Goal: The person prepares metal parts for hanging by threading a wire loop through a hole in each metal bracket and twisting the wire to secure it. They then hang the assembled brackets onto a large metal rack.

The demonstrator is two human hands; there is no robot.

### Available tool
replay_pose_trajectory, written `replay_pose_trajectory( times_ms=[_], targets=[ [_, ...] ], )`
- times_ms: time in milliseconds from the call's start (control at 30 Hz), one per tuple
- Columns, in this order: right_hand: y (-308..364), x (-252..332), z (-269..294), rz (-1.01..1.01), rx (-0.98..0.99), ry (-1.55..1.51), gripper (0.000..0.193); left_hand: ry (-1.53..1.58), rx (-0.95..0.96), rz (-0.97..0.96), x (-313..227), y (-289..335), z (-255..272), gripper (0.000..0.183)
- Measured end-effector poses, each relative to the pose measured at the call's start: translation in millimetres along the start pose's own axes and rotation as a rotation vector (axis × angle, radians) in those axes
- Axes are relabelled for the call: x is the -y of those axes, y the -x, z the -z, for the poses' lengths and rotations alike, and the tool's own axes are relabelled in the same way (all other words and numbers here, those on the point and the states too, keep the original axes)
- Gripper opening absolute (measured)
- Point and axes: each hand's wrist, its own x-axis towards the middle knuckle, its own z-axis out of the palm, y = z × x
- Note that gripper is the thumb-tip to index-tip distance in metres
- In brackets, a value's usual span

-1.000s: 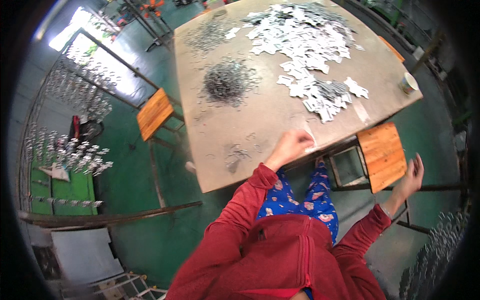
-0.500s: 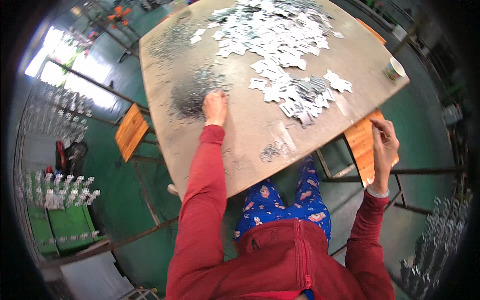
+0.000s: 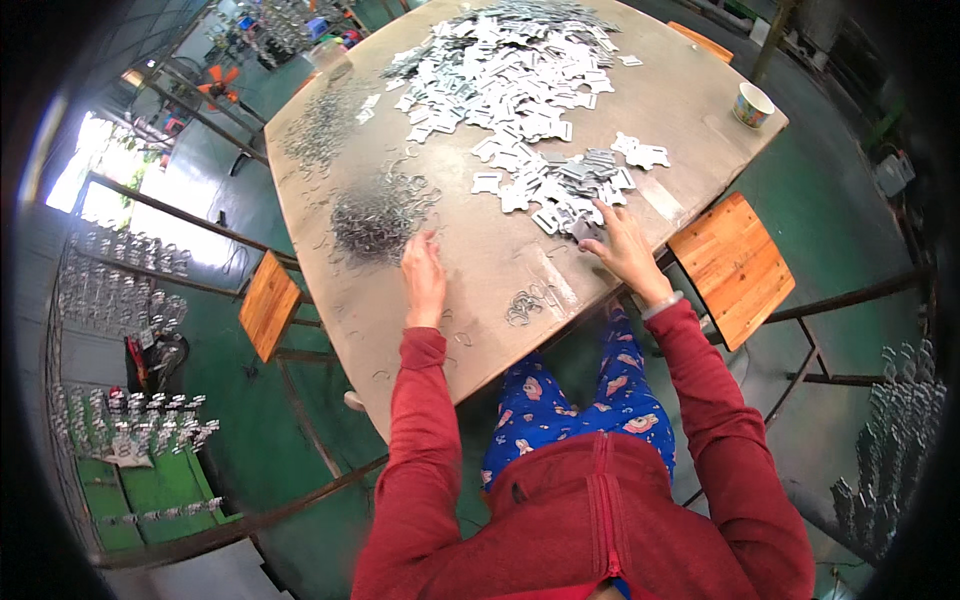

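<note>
A long pile of flat, notched metal plates [image 3: 500,80] runs down the table to a near clump [image 3: 570,185]. My right hand [image 3: 632,252] is at this clump's near edge, thumb and fingers apart around a darker grey plate [image 3: 584,231]. I cannot tell whether it touches that plate. To the left lies a tangled heap of thin, bent wire hooks [image 3: 372,222]. My left hand [image 3: 424,278] rests at the heap's right edge with its fingers drawn together. Whatever is between those fingertips is too small to make out.
A few loose hooks [image 3: 523,307] lie near the table's front edge. More hooks [image 3: 315,130] are scattered at the far left. A paper cup [image 3: 752,105] stands at the right corner. Wooden stools [image 3: 735,270] flank the table [image 3: 480,330]; racks of hanging metal pieces [image 3: 130,425] stand left.
My right hand has come from beyond the table's right edge to the plates. My left hand has drawn slightly back toward me, beside the hooks. The whole view has shifted a little.
</note>
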Motion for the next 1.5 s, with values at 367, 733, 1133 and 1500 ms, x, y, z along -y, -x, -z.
replay_pose_trajectory(
  times_ms=[367,733,1133,1500],
  targets=[
    [25,38,12,-0.299,0.134,-0.523,0.029,1.218,0.414,0.534,-142,63,22,0.019],
    [105,76,25,-0.441,0.003,-1.113,0.023,1.174,0.591,0.491,-155,72,-2,0.023],
    [86,60,53,-0.347,0.13,-0.946,0.023,1.154,0.347,0.417,-179,83,20,0.008],
    [-33,30,-20,0.432,0.087,0.398,0.048,1.04,0.25,0.319,-178,91,30,0.006]
  ],
)
